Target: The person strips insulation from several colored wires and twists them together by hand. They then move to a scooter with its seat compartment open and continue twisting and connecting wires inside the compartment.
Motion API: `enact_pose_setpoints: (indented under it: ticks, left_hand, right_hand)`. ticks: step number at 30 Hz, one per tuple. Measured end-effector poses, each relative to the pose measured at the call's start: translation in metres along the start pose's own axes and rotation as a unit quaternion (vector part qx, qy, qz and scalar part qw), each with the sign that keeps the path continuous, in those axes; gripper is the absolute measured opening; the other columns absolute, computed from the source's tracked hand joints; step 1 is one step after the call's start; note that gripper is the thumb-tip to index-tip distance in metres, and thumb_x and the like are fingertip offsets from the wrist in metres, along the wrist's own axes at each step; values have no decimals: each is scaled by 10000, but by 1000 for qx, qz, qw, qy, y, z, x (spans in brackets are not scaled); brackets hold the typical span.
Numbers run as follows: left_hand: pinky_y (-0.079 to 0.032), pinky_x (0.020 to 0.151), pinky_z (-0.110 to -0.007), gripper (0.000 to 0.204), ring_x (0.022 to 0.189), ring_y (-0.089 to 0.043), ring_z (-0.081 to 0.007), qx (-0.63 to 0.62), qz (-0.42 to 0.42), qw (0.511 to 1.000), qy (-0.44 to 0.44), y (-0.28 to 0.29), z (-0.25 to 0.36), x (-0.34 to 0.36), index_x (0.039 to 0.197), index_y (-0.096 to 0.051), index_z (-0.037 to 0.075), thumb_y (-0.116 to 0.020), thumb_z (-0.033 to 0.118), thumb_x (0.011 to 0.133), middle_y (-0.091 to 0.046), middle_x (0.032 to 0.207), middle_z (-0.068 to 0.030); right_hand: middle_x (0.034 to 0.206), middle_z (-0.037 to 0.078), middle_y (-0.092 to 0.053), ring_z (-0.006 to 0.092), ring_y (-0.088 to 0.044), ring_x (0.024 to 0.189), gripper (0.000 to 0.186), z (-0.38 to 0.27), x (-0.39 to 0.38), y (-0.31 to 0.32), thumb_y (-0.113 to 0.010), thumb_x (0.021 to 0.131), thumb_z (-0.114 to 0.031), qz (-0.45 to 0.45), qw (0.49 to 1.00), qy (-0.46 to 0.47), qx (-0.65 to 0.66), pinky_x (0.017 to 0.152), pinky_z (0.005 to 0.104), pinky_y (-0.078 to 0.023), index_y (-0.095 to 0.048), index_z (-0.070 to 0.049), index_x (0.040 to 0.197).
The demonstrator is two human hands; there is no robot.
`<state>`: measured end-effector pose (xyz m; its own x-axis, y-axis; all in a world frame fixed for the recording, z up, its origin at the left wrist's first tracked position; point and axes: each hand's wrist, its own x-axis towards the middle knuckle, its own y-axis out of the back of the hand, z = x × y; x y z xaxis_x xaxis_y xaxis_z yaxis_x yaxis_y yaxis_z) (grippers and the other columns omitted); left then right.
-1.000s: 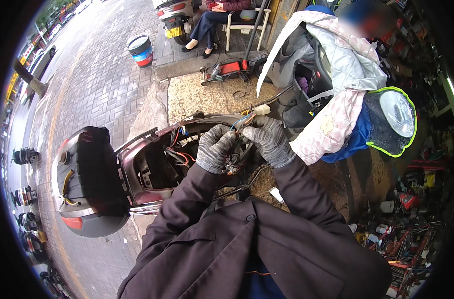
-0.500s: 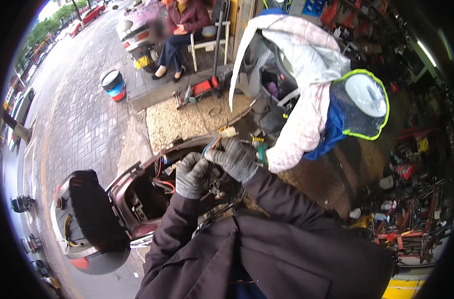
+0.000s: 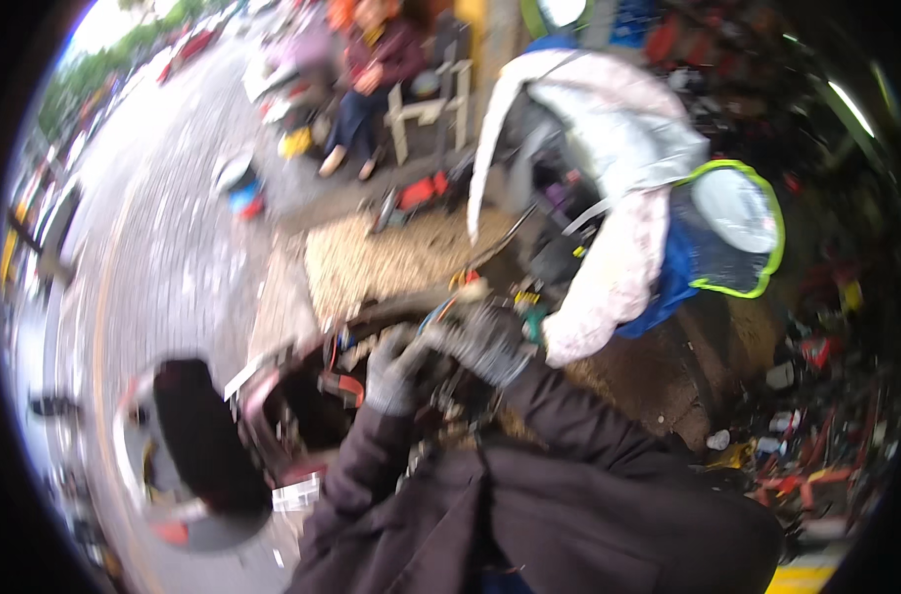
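Both my hands wear grey knit gloves and meet over the opened body of a motor scooter [image 3: 290,411]. My right hand [image 3: 490,346] is closed on a few thin wires [image 3: 434,315], blue and orange among them. They run up to a pale connector [image 3: 473,291]. My left hand [image 3: 395,371] is closed too, its fingertips pinching at the lower end of the wires; motion blur hides the exact grip. Below the hands, dark parts of the scooter show indistinctly. A red-orange cable [image 3: 343,384] lies in the open body beside my left hand.
A black padded top box [image 3: 198,431] stands at the scooter's left end. A pale quilted cover [image 3: 609,287] and a green-edged clear windshield [image 3: 735,228] are at right. Beyond lie a red floor jack [image 3: 423,190] and a bucket [image 3: 237,183]; a person [image 3: 381,74] sits nearby. Tools [image 3: 816,455] crowd the far right.
The whole view has shifted and blurred, so the scene sits slightly lower and further right. My hands stay together at the wires.
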<state>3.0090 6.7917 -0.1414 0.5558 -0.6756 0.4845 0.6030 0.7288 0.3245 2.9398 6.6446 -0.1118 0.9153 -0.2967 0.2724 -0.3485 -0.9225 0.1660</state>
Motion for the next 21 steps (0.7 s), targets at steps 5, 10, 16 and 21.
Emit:
enact_pose_setpoints:
  ticks: [5, 10, 16, 21]
  left_hand:
    - [-427, 535, -228, 129, 604, -523, -80, -468, 81, 841, 260, -6, 2, 2, 802, -572, 58, -655, 136, 862, -580, 704, -14]
    - [-425, 554, -231, 140, 617, -516, -82, -404, 67, 863, 295, -7, 5, -1, 820, -584, 49, -666, 152, 871, -596, 733, -9]
    - [-504, 661, -293, 193, 726, -609, -160, -427, 34, 862, 271, -6, -5, -3, 908, -583, 13, -701, 147, 836, -642, 806, -80]
    - [-500, 633, -273, 203, 700, -609, -145, -395, 26, 874, 283, -4, 1, -3, 899, -579, 17, -699, 169, 837, -642, 804, -77]
  right_hand:
    - [835, 42, -657, 89, -573, 796, 209, 4, 2, 3, -654, 858, -182, -30, 992, -74, 98, 741, 272, -472, -664, -7, 971]
    - [763, 17, -641, 75, -554, 717, 173, -4, 1, 5, -666, 847, -169, -10, 995, -87, 57, 660, 270, -467, -665, -4, 901]
    - [708, 6, -636, 58, -538, 672, 181, -6, 4, 5, -678, 834, -182, -4, 994, -101, 51, 619, 263, -461, -680, -2, 848]
    - [768, 22, -665, 75, -579, 707, 185, -3, 1, 7, -669, 837, -174, -17, 992, -111, 56, 658, 263, -487, -686, -2, 904]
